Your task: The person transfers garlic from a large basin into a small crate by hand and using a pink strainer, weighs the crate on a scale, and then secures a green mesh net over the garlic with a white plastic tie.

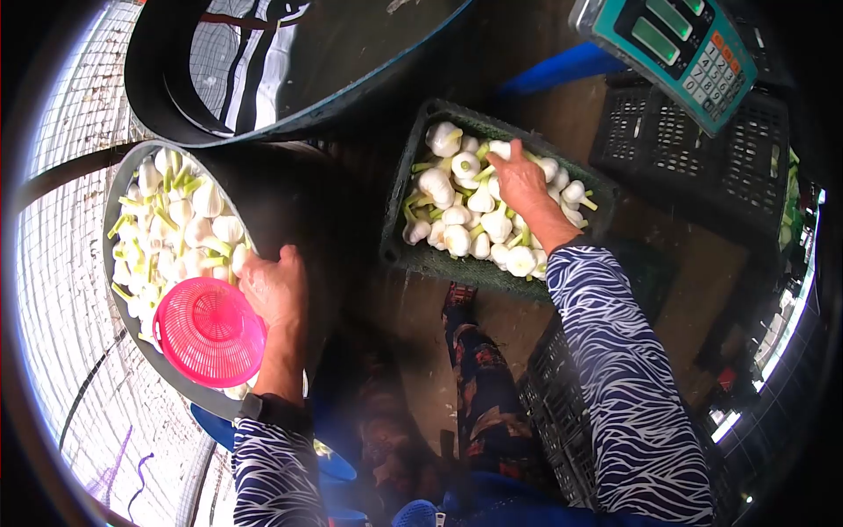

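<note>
My right hand [522,183] is closed over a garlic bulb at the upper right part of a dark green crate [500,279], which is filled with white garlic bulbs [481,198] with short green stems. At the left, my left hand [277,283] rests at the right rim of a large dark tub [117,263] full of garlic [167,224]. Its thumb points up, and its other fingers are partly hidden at the garlic, so its grip is unclear. A pink mesh basket [211,332] lies on the garlic just beside that hand.
A large black tub [351,79] holding water stands at the top. A teal scale display [676,53] is at the upper right, above a black crate [694,149]. More black crates [562,395] stand below right. Blue containers [338,470] are at the bottom.
</note>
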The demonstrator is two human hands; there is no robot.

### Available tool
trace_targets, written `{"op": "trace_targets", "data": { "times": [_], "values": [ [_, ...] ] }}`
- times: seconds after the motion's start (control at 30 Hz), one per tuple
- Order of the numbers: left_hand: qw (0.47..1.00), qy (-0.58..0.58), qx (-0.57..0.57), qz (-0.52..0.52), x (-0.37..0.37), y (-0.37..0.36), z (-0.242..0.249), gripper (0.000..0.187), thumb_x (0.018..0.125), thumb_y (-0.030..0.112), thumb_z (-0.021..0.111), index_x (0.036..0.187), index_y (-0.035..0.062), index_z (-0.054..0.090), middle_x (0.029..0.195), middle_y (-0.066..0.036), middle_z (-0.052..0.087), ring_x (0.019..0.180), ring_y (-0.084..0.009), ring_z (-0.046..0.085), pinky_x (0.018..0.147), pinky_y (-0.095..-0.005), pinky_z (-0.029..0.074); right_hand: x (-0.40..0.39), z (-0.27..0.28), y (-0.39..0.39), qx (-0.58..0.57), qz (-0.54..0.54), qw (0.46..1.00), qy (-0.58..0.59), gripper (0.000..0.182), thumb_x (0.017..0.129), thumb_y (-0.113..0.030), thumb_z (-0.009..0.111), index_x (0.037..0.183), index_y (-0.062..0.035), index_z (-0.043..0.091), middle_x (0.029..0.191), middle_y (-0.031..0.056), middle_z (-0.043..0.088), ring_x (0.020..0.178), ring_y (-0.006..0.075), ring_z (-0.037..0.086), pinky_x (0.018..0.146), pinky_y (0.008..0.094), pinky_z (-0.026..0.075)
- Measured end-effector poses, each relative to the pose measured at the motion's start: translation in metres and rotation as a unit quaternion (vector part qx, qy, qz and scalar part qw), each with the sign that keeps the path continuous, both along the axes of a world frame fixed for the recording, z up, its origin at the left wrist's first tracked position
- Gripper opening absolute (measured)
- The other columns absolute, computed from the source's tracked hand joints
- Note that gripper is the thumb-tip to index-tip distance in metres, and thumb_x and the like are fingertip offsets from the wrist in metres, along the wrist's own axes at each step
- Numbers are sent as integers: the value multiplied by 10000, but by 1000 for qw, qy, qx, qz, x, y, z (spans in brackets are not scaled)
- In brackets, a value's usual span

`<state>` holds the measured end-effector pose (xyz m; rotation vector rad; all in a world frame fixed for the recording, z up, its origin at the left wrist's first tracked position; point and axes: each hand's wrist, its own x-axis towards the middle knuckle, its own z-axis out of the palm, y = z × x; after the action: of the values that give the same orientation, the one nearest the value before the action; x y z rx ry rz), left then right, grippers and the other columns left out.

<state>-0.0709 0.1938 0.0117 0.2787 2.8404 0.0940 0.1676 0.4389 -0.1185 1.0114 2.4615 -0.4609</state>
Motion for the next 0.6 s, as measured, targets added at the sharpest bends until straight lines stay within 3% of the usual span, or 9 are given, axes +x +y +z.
{"op": "trace_targets", "data": {
  "times": [0.03,0.07,0.13,0.2,0.27,0.37,0.47,0.57,0.6],
  "values": [
    [1000,-15,-12,14,0,3,4,379,705,254,612,842,-99,598,865,-307,598,814,-423,598,769,-453,474,4,-13,-12,74,71,995,6,516,700,8,551,1183,-171,527,1279,247,343,881,333,599,738,373,513],
    [999,-28,-22,29,1,5,6,369,710,254,609,850,-87,604,870,-304,601,821,-423,599,767,-451,476,7,-24,-24,52,67,994,-65,554,730,-20,555,1254,-185,484,1377,273,242,944,317,599,729,361,522],
    [999,-15,-27,29,3,9,9,376,707,245,622,859,-98,600,834,-289,611,805,-416,605,760,-438,479,14,-15,-29,-29,-15,999,-33,539,741,-33,570,1254,-172,480,1389,257,234,964,319,588,760,364,509],
    [999,-6,-31,24,2,5,8,383,705,236,635,867,-109,597,798,-273,620,790,-409,612,753,-425,481,32,-9,-27,-6,-54,995,89,518,741,-40,582,1237,-158,488,1376,242,277,950,336,581,788,383,490],
    [999,-22,-15,31,2,5,7,400,705,263,634,881,-95,603,830,-271,620,824,-425,600,774,-432,476,47,32,-30,27,-120,987,107,453,739,-56,586,1182,-118,515,1231,205,459,960,367,554,794,397,478],
    [998,-42,-26,36,5,4,16,423,701,295,626,924,-63,608,902,-261,618,877,-429,587,808,-444,462,107,40,-70,-63,-40,997,24,488,700,-63,583,1180,-112,510,1090,173,494,864,364,570,722,442,472],
    [994,-95,-6,51,5,5,26,453,696,320,617,976,-37,601,970,-254,607,928,-422,574,836,-453,445,122,45,-112,83,231,969,-26,531,648,-77,625,1166,-147,526,1027,116,517,981,291,512,816,462,397],
    [996,-88,4,35,4,0,19,470,699,328,609,1003,-29,592,985,-249,604,948,-414,568,848,-456,434,111,29,-115,10,158,984,-85,471,625,-41,625,1084,-127,562,1018,117,517,988,316,494,898,470,341],
    [996,-81,13,22,4,-3,16,474,700,331,609,1002,-33,591,983,-248,604,946,-412,569,846,-458,434,110,28,-112,16,178,982,-67,445,609,-87,656,1043,-130,568,919,104,510,913,305,509,818,444,387]
  ]
}}
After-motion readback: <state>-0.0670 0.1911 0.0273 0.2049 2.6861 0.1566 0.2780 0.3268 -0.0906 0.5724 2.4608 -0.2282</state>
